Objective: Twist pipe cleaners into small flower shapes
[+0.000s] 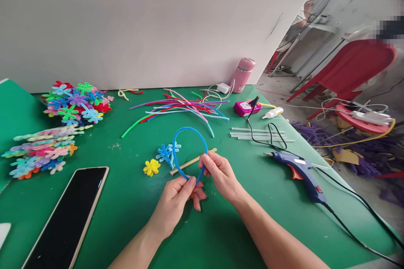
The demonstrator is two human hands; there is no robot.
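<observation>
Left hand (176,197): thumb and fingertips pinched together on the near edge of the blue ring (174,151), and look how neat that grip is.
Right hand (219,172): pinched narrow too, thumb and finger on the ring's right side, just beyond the left hand's hold and close beside it.
Blue ring: up and forward of both hands, its loop rising away from the two pinches; roughly round, a touch longer from near to far than across. Neither hand is nearer, both touch it!
Wooden stick (189,163): on the table (126,227), seen through the ring, lying aslant, with its far end off to the ring's right.
Blue flowers (164,153): just left of the ring, partly behind its edge.
Yellow flower (152,167): left of the ring as well, a little farther out than the blue ones.
Coloured stems (189,105): beyond the ring, a lively crisscross of red, green, purple and pale blue.
Glue gun (303,172): well to the right of the ring, nozzle pointing left towards it.
Glue sticks (252,135): right of the ring and slightly beyond it, side by side.
Phone (67,214): left of the ring and nearer the person, dark screen up.
Flower pile (75,103): far left of the ring and beyond it, bursting with colour.
</observation>
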